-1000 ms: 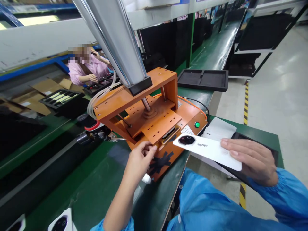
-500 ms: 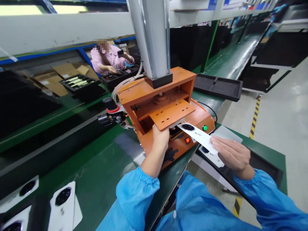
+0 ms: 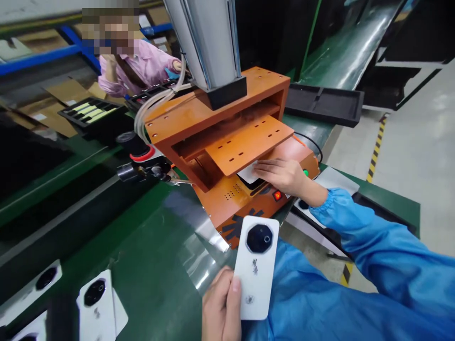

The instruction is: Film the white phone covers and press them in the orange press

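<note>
My left hand [image 3: 223, 303] is closed on the edge of a white phone back cover [image 3: 261, 279], held up in front of my body. The cover has a dark octagonal camera ring and small dark marks below it. My right hand [image 3: 279, 175] reaches under the flat plate of an orange press [image 3: 254, 142], its fingers together on another white phone back cover [image 3: 249, 173]. That cover lies over a black bed, mostly hidden by the plate and my fingers. A red lit switch [image 3: 277, 195] and a green button [image 3: 305, 173] sit on the press front.
White covers [image 3: 95, 303] lie at the lower left of the green table [image 3: 156, 284]. More covers rest in a black tray at right. A regulator [image 3: 138, 158] juts from the press's left side. Across the line sits a person in pink [image 3: 145, 66]. An empty-looking black tray [image 3: 320, 105] stands behind.
My left hand has come out from under the press plate and toward me, now with a cover in it. My right hand has moved left, bringing its cover under the plate.
</note>
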Demonstrator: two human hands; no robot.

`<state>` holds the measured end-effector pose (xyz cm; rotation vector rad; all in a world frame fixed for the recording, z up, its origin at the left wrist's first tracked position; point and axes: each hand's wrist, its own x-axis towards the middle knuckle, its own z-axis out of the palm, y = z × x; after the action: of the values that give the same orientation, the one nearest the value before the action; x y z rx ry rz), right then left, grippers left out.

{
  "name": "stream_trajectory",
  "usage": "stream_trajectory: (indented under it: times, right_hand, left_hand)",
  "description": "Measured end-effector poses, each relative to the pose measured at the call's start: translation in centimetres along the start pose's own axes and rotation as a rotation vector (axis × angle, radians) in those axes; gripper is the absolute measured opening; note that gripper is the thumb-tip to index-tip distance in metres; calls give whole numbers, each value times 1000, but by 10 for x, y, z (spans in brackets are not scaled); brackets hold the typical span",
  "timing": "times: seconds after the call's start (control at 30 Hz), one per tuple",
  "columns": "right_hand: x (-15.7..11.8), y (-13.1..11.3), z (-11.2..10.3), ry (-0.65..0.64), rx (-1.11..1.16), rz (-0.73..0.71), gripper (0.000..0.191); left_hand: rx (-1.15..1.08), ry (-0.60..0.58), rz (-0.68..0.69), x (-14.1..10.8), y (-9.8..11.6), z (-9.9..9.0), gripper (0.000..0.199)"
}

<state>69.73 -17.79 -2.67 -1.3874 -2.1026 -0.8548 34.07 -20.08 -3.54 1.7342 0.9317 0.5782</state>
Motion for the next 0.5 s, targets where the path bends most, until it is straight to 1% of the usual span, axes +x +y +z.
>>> stream_trajectory:
  times: [0.1,0.17,0.23,0.3,0.37,0.43,0.5]
  right_hand:
    - [3,0,-1,-41,31,36,32]
    - [5,2,-6,-115,63,41,30]
    - [9,4,-13,-210,117,51,29]
    - [16,6,-19,-292,200,78,30]
    - [22,5,-23,-354,274,115,37]
    - [24,1,-25,-373,297,138,45]
    - [15,-7,-25,-332,271,184,50]
  left_hand:
    - [58,-49,138,-3,-12,2,39]
    - [85,-81,249,1,-15,2,34]
    - [140,-117,390,8,-16,1,26]
    - [252,-137,522,15,-14,0,20]
    - [403,-134,618,22,-13,1,17]
    - [541,-116,676,28,-11,6,15]
    - [641,-86,706,33,-11,12,16]
